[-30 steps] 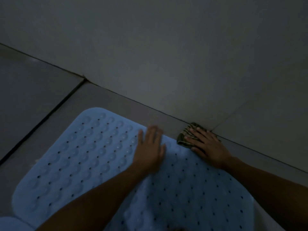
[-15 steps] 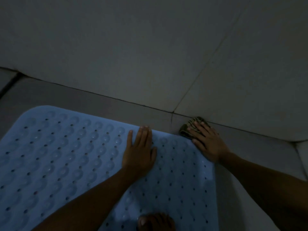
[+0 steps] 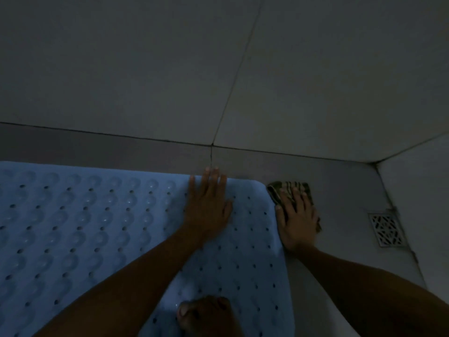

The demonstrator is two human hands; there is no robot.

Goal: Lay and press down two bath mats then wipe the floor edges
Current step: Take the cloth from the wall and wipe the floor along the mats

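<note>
A light blue bath mat [image 3: 97, 227] with holes and bumps lies flat on the dim tiled floor. My left hand [image 3: 207, 205] rests flat on its far right corner, fingers straight, fingertips reaching just past the mat's far edge. A dark striped cloth [image 3: 289, 188] lies on the floor just right of the mat. My right hand [image 3: 297, 220] presses flat on the cloth with fingers spread, covering its near part.
The wall [image 3: 218, 69] rises just beyond the mat, meeting the floor along a dark joint. A side wall [image 3: 418, 190] closes the corner at right. A metal floor drain [image 3: 387, 229] sits right of the cloth. My bare foot [image 3: 206, 317] stands on the mat's near edge.
The view has swung right, bringing the corner and the drain into sight. My right hand and the cloth have moved from the wall joint to the floor beside the mat's right edge. My left hand stays on the mat.
</note>
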